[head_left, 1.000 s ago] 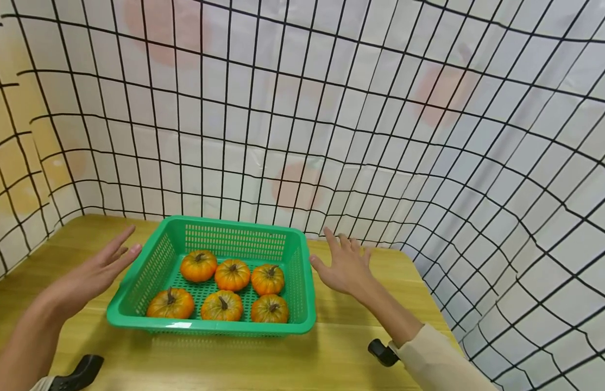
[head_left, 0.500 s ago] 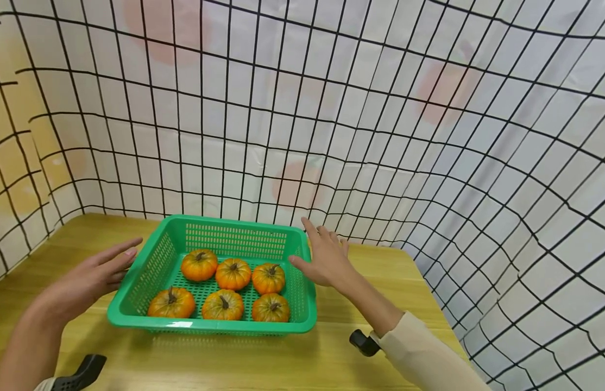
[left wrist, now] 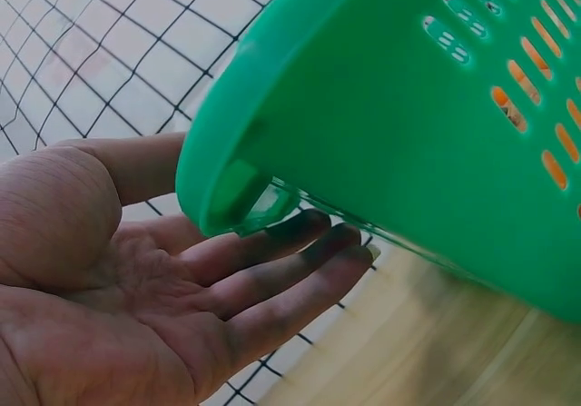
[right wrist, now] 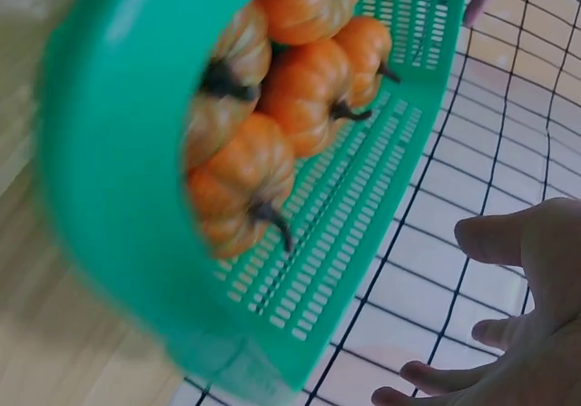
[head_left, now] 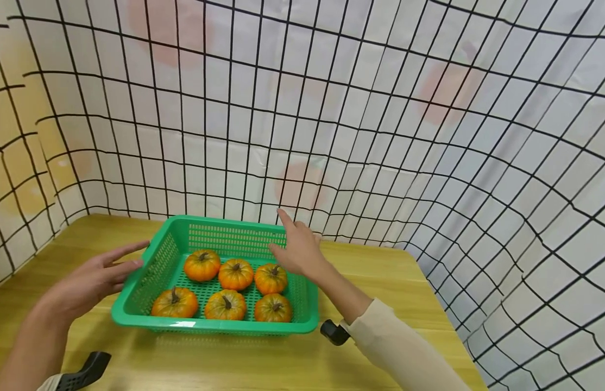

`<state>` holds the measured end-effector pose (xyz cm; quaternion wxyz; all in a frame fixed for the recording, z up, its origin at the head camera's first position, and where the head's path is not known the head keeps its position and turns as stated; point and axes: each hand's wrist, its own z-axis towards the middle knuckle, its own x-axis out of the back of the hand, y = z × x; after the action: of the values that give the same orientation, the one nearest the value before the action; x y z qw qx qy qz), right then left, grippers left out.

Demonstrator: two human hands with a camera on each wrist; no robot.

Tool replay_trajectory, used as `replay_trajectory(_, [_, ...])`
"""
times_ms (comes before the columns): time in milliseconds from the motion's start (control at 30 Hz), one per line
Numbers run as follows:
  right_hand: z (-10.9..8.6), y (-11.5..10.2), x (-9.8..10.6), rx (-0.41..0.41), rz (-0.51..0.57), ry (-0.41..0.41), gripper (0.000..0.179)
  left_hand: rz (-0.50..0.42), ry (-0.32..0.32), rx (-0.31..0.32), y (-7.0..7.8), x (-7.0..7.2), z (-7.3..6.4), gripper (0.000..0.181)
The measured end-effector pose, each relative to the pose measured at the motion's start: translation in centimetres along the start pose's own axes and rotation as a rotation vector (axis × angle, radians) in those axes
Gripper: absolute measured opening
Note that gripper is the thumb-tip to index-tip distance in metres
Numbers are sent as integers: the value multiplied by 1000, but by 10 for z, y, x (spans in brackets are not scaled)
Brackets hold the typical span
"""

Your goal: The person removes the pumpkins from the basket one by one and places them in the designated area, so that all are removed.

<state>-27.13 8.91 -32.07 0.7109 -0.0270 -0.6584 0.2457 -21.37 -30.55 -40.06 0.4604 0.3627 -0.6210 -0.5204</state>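
I have the person's left hand [head_left: 89, 282] at the left end of the green basket [head_left: 214, 326], forearm rising from the lower left corner and the wrist turned in towards it; on my left wrist feed the palm faces the camera, three fingers reach out loosely beneath the rim, and the thumb passes out of sight behind it; I read that hand as released, though I cannot tell whether it touches the plastic. The right hand [head_left: 300, 250] hangs over the basket's far right corner, its forearm slanting in from a pale sleeve [head_left: 395, 339]; the index finger points away, the thumb sits apart, and my right wrist feed shows the fingers extended with nothing in them. The basket stands on the wooden table [head_left: 380, 282]; inside I count six orange pumpkins [head_left: 235, 275], in two rows of three.
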Motion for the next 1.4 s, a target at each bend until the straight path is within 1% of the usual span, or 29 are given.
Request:
replay_trajectory(100, [5, -9, -3, 16, 50, -19, 74, -33, -7, -16, 0, -1, -1, 70])
replay_trajectory(200, [10, -18, -7, 21, 95, -51, 69, -75, -27, -44, -2, -1, 0, 71])
replay_trajectory(333, [18, -27, -14, 44, 158, -99, 67, -148, -50, -66, -7, 1, 1, 60])
replay_trajectory(433, [24, -34, -19, 69, 187, -124, 67, -186, -49, -67, -10, 3, 1, 52])
replay_trajectory(500, [28, -37, -24, 76, 190, -134, 68, -200, -48, -69, -11, 3, 1, 52])
replay_trajectory(633, [36, -45, -33, 57, 205, -152, 70, -223, -47, -76, -12, 4, 1, 51])
replay_trajectory(900, [46, -60, -44, 17, 310, -172, 79, -259, -69, -86, -15, 4, 2, 51])
replay_trajectory(1100, [55, -70, -52, 4, 390, -230, 76, -249, -61, -89, -16, 4, 1, 51])
replay_trajectory(1200, [62, -76, -55, 7, 380, -261, 73, -255, -63, -89, -16, 3, 1, 50])
replay_trajectory(1300, [70, -80, -57, 36, 318, -288, 72, -245, -63, -82, -17, 3, 1, 53])
replay_trajectory(1400, [77, -83, -59, 93, 237, -316, 72, -235, -61, -75, -17, 3, 1, 56])
